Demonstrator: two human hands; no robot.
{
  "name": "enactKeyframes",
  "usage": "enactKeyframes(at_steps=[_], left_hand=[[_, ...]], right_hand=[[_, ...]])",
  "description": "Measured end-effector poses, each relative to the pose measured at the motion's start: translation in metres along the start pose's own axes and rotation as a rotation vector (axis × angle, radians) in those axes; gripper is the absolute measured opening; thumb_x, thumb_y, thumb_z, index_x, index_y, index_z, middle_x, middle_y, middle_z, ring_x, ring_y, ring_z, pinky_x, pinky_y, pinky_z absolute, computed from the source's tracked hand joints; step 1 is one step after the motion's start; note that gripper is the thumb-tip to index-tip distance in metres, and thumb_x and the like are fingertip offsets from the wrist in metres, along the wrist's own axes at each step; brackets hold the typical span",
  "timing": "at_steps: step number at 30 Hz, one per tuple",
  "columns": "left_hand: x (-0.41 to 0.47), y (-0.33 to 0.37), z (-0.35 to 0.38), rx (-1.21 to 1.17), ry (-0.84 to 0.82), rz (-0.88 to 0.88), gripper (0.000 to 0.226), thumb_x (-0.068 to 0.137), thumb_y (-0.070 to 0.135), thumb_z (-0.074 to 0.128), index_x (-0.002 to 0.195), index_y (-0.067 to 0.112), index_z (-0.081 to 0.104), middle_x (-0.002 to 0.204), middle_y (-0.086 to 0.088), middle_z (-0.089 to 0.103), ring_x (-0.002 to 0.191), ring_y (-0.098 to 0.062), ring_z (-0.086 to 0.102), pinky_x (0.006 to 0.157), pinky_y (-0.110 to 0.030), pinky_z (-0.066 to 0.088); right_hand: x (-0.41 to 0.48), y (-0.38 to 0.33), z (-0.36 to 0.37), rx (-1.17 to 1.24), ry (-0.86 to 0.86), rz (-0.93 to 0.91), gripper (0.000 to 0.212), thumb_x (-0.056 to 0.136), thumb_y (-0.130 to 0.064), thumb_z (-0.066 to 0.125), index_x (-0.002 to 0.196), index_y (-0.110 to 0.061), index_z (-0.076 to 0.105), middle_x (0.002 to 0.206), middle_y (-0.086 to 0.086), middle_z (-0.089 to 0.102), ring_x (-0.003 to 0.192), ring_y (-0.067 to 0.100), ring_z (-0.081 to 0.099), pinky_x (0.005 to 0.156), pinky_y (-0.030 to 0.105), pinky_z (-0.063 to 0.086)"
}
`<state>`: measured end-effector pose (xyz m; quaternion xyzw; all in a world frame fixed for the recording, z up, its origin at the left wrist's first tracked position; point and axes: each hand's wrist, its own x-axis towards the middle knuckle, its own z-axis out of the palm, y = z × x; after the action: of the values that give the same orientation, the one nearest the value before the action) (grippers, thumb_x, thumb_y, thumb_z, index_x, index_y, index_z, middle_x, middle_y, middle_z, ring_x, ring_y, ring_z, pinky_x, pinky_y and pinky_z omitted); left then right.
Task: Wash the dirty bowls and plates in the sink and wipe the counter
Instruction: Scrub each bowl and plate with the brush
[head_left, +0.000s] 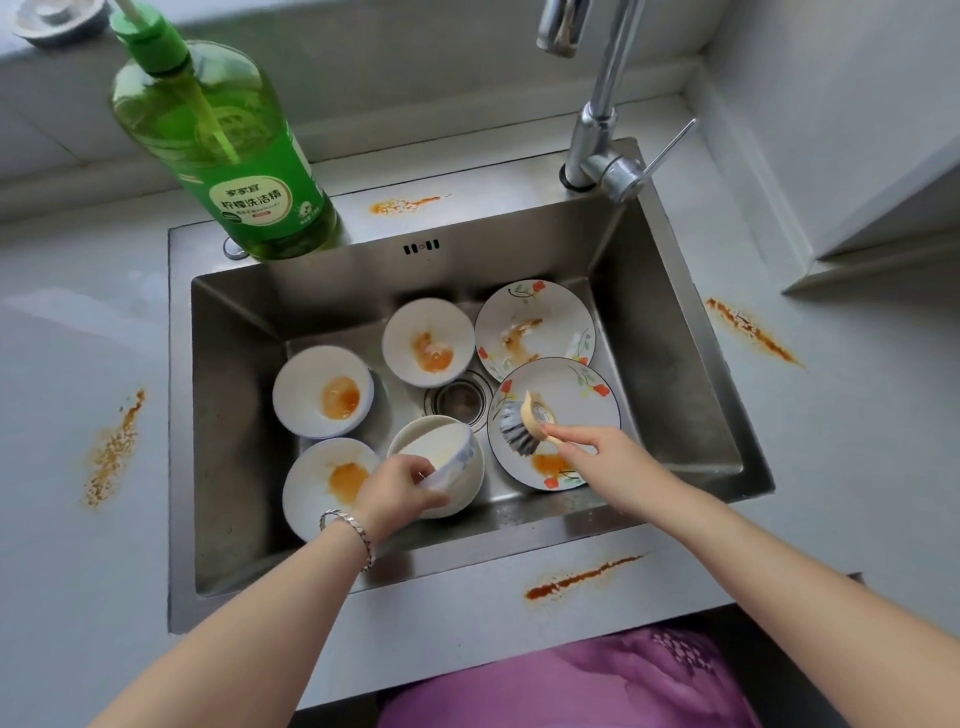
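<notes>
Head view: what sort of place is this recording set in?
Most likely a home kitchen: a stainless steel sink set in a pale counter, a chrome faucet, a green dish soap bottle, and sauce-stained bowls and floral plates in the basin.

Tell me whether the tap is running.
Off, as far as the view shows: no stream falls from the faucet spout, and the sink floor around the drain holds no pooled water.

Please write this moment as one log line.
left hand: holds tilted bowl | right hand: holds brush over plate | tap: off
</notes>
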<state>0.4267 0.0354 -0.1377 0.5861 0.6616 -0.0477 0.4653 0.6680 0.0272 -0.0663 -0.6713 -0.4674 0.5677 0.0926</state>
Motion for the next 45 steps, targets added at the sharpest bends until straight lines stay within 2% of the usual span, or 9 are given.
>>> enactKeyframes(at_steps=[4, 12, 15, 20, 23, 26, 32, 40, 45], left_hand=[[0.004, -0.001, 0.011, -0.104, -0.054, 0.008, 0.015, 0.073, 0.014, 0.075, 0.068, 0.012, 0.06, 0.066, 0.0, 0.052, 0.064, -0.013, 0.043, 0.058, -0.025, 0.033], [0.019, 0.003, -0.003, -0.433, -0.144, -0.132, 0.018, 0.085, 0.029, 0.067, 0.083, 0.012, 0.063, 0.074, 0.0, 0.063, 0.068, -0.011, 0.055, 0.061, -0.017, 0.042], [0.042, 0.009, -0.02, -0.72, 0.019, -0.23, 0.017, 0.09, 0.024, 0.059, 0.097, 0.008, 0.059, 0.091, -0.01, 0.07, 0.079, -0.018, 0.065, 0.075, -0.03, 0.051], [0.1, 0.002, -0.036, -0.643, 0.263, -0.305, 0.045, 0.088, 0.023, 0.061, 0.127, 0.008, 0.045, 0.105, 0.0, 0.051, 0.106, -0.024, 0.055, 0.091, -0.03, 0.043], [0.137, -0.004, -0.032, -0.695, 0.218, -0.416, 0.051, 0.09, 0.02, 0.058, 0.131, -0.002, 0.038, 0.116, -0.013, 0.057, 0.112, -0.034, 0.055, 0.094, -0.035, 0.044], [0.162, -0.005, -0.025, -0.935, 0.165, -0.505, 0.035, 0.094, 0.012, 0.052, 0.125, -0.001, 0.041, 0.117, -0.024, 0.059, 0.095, -0.039, 0.063, 0.077, -0.04, 0.053], [0.186, -0.008, -0.02, -1.219, 0.23, -0.553, 0.049, 0.089, -0.012, 0.044, 0.133, 0.009, 0.036, 0.119, -0.012, 0.047, 0.116, -0.04, 0.049, 0.077, -0.044, 0.053], [0.13, -0.001, -0.045, -1.151, 0.269, -0.416, 0.037, 0.084, -0.012, 0.046, 0.111, 0.013, 0.036, 0.104, -0.005, 0.048, 0.092, -0.027, 0.055, 0.045, -0.031, 0.055], [0.074, 0.007, -0.08, -1.07, 0.272, -0.27, 0.057, 0.083, -0.01, 0.047, 0.121, 0.03, 0.03, 0.11, -0.001, 0.048, 0.097, -0.025, 0.055, 0.059, -0.042, 0.059]], right_hand=[[0.008, -0.007, 0.004, -0.023, 0.016, 0.009, 0.034, 0.097, -0.026, 0.043, 0.128, -0.034, 0.052, 0.123, -0.005, 0.059, 0.113, 0.021, 0.056, 0.085, 0.024, 0.047], [0.031, -0.013, 0.006, -0.046, 0.008, 0.032, 0.034, 0.096, -0.025, 0.044, 0.129, -0.034, 0.052, 0.128, -0.005, 0.056, 0.084, 0.004, 0.057, 0.055, 0.006, 0.04], [0.048, -0.018, 0.001, -0.083, 0.016, 0.028, 0.034, 0.096, -0.026, 0.044, 0.129, -0.033, 0.052, 0.131, -0.007, 0.055, 0.09, 0.002, 0.056, 0.073, 0.01, 0.037], [0.08, -0.032, -0.002, -0.051, 0.042, 0.049, 0.032, 0.095, -0.025, 0.046, 0.124, -0.037, 0.055, 0.048, -0.023, 0.041, 0.045, -0.004, 0.034, 0.037, 0.006, 0.033], [0.099, -0.041, -0.003, -0.051, 0.014, 0.058, 0.033, 0.096, -0.023, 0.045, 0.124, -0.038, 0.052, 0.031, -0.025, 0.038, 0.034, -0.011, 0.041, 0.036, 0.005, 0.033], [0.114, -0.046, -0.005, -0.048, 0.005, 0.068, 0.033, 0.097, -0.021, 0.044, 0.124, -0.038, 0.051, 0.03, -0.027, 0.038, 0.034, -0.017, 0.04, 0.037, 0.005, 0.034], [0.134, -0.046, -0.011, -0.038, 0.0, 0.093, 0.033, 0.096, -0.019, 0.045, 0.124, -0.036, 0.051, 0.03, -0.027, 0.038, 0.034, -0.017, 0.04, 0.037, 0.005, 0.034], [0.123, -0.043, -0.028, -0.057, 0.04, -0.027, 0.033, 0.096, -0.024, 0.046, 0.123, -0.042, 0.051, 0.035, -0.03, 0.04, 0.037, -0.013, 0.041, 0.038, 0.003, 0.03], [0.093, -0.049, -0.037, -0.002, 0.081, -0.129, 0.034, 0.094, -0.025, 0.049, 0.106, -0.057, 0.047, 0.111, -0.024, 0.053, 0.099, -0.01, 0.046, 0.071, 0.003, 0.033]])
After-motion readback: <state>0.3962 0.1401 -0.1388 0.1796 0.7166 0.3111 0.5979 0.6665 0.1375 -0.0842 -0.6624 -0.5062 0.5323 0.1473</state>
